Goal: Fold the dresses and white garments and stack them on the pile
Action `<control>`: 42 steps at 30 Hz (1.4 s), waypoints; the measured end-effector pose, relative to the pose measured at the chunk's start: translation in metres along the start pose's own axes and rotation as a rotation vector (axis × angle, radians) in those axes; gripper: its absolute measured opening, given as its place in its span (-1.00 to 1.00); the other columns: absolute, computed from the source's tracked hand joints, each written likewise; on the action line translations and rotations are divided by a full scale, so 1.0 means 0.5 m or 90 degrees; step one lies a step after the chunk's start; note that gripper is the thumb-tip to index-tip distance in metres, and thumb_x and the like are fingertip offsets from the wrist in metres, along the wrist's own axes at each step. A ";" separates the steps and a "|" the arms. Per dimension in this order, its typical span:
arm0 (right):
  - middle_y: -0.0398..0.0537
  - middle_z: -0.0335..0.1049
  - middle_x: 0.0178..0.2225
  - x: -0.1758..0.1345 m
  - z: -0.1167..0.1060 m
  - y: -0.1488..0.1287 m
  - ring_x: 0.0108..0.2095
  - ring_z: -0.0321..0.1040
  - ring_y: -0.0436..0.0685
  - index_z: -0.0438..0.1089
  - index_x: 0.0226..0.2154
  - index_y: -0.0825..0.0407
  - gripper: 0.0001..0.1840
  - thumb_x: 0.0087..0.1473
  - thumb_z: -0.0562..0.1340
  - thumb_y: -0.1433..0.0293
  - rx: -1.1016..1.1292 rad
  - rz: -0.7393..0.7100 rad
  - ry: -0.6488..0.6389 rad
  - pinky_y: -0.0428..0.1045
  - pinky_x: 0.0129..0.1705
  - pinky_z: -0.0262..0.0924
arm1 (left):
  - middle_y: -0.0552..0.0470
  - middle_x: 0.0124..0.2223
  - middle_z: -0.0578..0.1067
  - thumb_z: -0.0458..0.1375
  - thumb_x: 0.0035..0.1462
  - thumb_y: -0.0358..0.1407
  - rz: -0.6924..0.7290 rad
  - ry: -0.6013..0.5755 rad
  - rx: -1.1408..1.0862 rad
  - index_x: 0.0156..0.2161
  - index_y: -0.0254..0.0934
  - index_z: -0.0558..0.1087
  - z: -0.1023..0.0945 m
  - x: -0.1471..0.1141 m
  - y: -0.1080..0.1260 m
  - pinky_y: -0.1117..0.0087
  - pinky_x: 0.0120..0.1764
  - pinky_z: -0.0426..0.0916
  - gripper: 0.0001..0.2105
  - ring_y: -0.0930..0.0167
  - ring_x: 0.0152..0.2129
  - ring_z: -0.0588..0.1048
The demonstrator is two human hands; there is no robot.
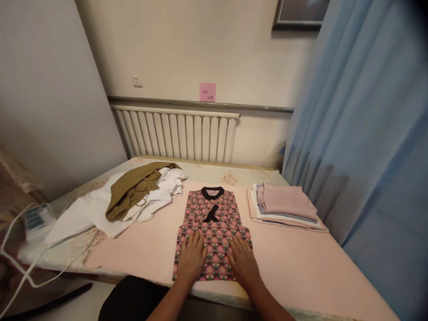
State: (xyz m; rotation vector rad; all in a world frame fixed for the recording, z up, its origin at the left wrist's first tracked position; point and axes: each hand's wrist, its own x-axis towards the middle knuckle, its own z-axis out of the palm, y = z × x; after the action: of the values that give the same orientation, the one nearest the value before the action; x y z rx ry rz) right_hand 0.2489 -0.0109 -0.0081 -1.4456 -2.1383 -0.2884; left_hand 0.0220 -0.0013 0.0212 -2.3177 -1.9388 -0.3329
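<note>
A patterned shirt [217, 238] in pink, black and green lies folded on the pink cloth, its black collar [212, 193] pointing toward the wall. Two black strips [211, 215] show on its front. My left hand [193, 256] rests flat on the lower left of the folded shirt, fingers stretched out. On the lower right, my right hand [242, 263] lies flat too, its fingers slightly spread. Neither hand grips the fabric. The shirt's lower part is folded up over the rest, with its upper edge just below the black strips.
A loose heap of white garments [167, 189] and an olive garment [133, 189] lies at left. Several folded clothes [287, 203] are stacked at right. White cables [20, 269] hang at the left edge. A blue curtain [361, 111] borders the right; a radiator [177, 133] stands behind.
</note>
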 end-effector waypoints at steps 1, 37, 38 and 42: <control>0.09 0.27 0.18 0.000 0.000 0.000 0.26 0.07 0.26 0.34 0.10 0.11 -0.58 0.24 0.08 0.35 0.002 -0.002 0.001 0.19 0.25 -0.02 | -0.07 0.32 0.21 -0.11 0.29 -0.15 0.001 -0.001 0.002 0.26 -0.23 0.26 -0.001 0.000 0.001 -0.06 0.25 -0.07 -0.52 0.14 0.27 0.11; 0.10 0.30 0.16 0.014 -0.025 -0.008 0.25 0.08 0.27 0.34 0.08 0.10 -0.60 0.23 0.08 0.36 0.016 0.014 0.001 0.21 0.22 0.05 | -0.11 0.30 0.25 -0.10 0.28 -0.17 0.028 0.031 0.024 0.25 -0.28 0.26 0.009 0.008 -0.004 -0.06 0.23 -0.03 -0.50 0.11 0.26 0.13; 0.10 0.31 0.15 0.015 -0.025 -0.008 0.25 0.08 0.27 0.34 0.08 0.09 -0.60 0.23 0.08 0.36 0.015 0.014 0.001 0.21 0.22 0.06 | -0.11 0.30 0.25 -0.09 0.27 -0.17 0.029 0.033 0.023 0.25 -0.28 0.27 0.009 0.008 -0.004 -0.06 0.23 -0.03 -0.51 0.11 0.26 0.14; 0.10 0.31 0.15 0.014 -0.021 -0.008 0.25 0.10 0.27 0.34 0.08 0.09 -0.60 0.23 0.09 0.35 0.016 0.021 -0.003 0.22 0.22 0.07 | -0.12 0.29 0.26 -0.09 0.27 -0.18 0.030 0.037 0.022 0.24 -0.28 0.28 0.004 0.006 -0.003 -0.06 0.23 -0.03 -0.51 0.11 0.26 0.14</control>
State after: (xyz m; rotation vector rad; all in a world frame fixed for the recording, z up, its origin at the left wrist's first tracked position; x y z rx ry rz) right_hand 0.2466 -0.0119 0.0047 -1.4672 -2.1117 -0.2463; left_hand 0.0211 0.0024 0.0199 -2.3011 -1.8463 -0.3543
